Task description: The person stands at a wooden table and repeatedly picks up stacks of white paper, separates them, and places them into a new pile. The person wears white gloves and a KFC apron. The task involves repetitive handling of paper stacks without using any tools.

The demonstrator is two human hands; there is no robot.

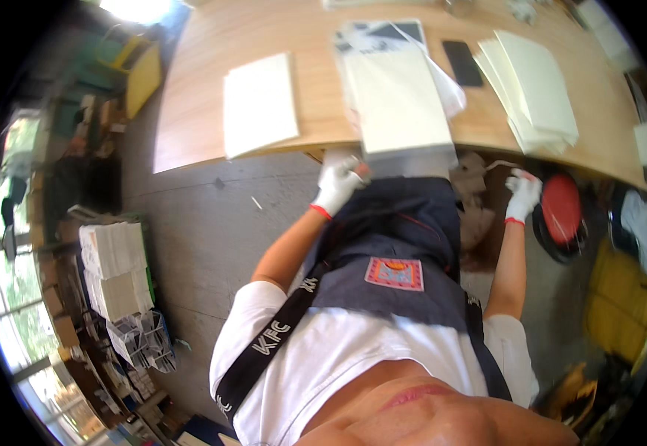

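My left hand (338, 184), in a white glove with a red cuff, is curled at the near left corner of a white stack of sheets in clear wrap (396, 97). That stack overhangs the front edge of the wooden table (197, 89). Whether the fingers grip the stack is hidden. My right hand (522, 195), gloved the same way, hangs below the table edge and pinches a thin white strip (499, 165) that curves off to the left. A dark apron (405, 253) over a white shirt covers my front between the two arms.
On the table lie a flat white pile (260, 104) at the left, a fanned pile of white sheets (535, 89) at the right and a black phone (462, 63). A red round stool (561, 208) stands under the table. Stacked white bundles (115, 260) sit on the floor, left. Another person's sleeve (641, 221) shows at right.
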